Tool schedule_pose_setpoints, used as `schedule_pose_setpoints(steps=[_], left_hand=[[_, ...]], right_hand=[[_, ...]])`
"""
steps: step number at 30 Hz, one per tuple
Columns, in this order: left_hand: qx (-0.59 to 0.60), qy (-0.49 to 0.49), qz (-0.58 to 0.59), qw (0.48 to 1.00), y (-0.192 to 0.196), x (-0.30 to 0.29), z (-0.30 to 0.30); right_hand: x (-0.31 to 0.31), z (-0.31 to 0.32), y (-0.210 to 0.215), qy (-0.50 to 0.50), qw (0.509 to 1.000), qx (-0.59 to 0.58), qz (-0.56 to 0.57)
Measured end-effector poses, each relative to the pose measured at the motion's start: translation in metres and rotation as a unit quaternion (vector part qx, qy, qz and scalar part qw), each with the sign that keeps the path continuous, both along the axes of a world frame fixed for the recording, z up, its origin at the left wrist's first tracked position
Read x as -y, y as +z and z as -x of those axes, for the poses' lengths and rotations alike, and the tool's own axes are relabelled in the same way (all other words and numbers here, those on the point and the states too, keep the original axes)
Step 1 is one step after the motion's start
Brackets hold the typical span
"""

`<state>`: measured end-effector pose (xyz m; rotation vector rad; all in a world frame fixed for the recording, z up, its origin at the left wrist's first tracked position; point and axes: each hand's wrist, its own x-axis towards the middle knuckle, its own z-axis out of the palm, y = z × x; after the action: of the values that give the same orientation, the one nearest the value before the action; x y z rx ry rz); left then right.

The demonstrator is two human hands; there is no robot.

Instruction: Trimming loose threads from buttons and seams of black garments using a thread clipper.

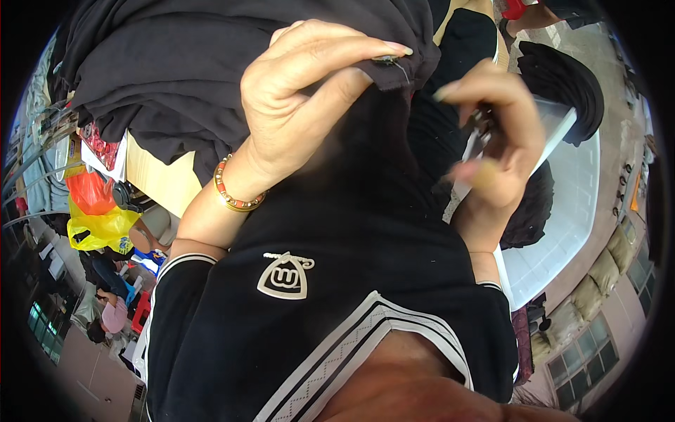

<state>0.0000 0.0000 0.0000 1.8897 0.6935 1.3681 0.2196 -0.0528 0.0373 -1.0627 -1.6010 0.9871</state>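
Black cloth (169,63) lies heaped in front of me and spreads toward my lap. My left hand (295,98) is closed over its edge, pinching the cloth between thumb and forefinger. A small dark bit with a loose thread (401,67) shows at those fingertips; its kind is unclear. To the right, my right hand (503,133) is raised and smeared by motion. Its fingers curl round a small dark metal tool (481,123), too blurred to name exactly. The two hands are apart.
A pale plastic bin (580,211) with dark cloth in it stands at right, more black cloth (562,84) over its rim. At left are a yellow bag (102,225), a red bag (91,191) and brown board (162,179). A person in pink (114,316) sits farther off.
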Motion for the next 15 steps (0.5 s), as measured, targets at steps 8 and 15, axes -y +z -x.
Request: schedule_pose_setpoints(steps=[8, 15], left_hand=[[0.018, -0.008, 0.008, 1.0, -0.003, -0.001, -0.001], [-0.03, -0.034, 0.032, 0.998, -0.003, 0.001, 0.004]], right_hand=[[-0.022, 0.003, -0.009, -0.037, 0.968, 0.153, -0.195], [-0.018, 0.002, -0.014, -0.034, 0.964, 0.179, -0.193]])
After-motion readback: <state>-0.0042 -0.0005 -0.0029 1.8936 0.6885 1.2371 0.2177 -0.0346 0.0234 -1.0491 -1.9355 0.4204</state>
